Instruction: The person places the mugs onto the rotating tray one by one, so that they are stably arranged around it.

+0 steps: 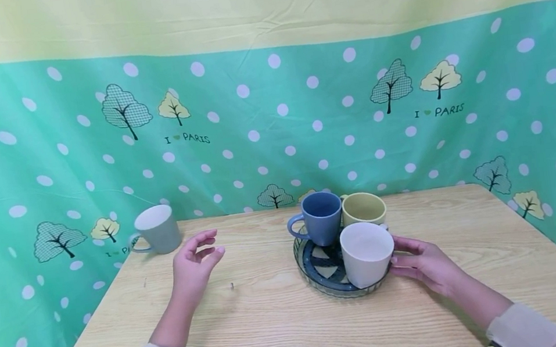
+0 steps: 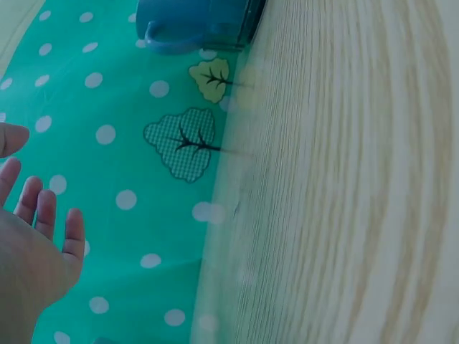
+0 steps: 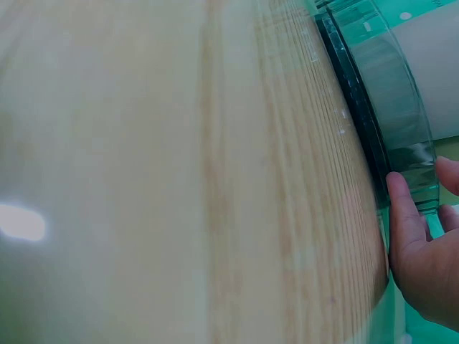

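A round, clear-walled tray (image 1: 324,284) with a dark ring-patterned base holds a blue mug (image 1: 322,217), a yellow mug (image 1: 364,207) and a white mug (image 1: 368,255). At the tray's right side, my right hand (image 1: 427,265) has its fingertips against the tray wall, close beside the white mug. The right wrist view shows that hand (image 3: 430,265) with one finger extended along the wall. A grey mug (image 1: 159,233) with its handle to the left stands at the table's back left. My left hand (image 1: 192,267) hovers near it, fingers loosely bent, holding nothing.
The wooden table (image 1: 278,337) reaches back to a green and yellow curtain (image 1: 269,110) with dots and printed trees. A tiny dark mark (image 1: 232,285) shows on the wood between the left hand and the tray.
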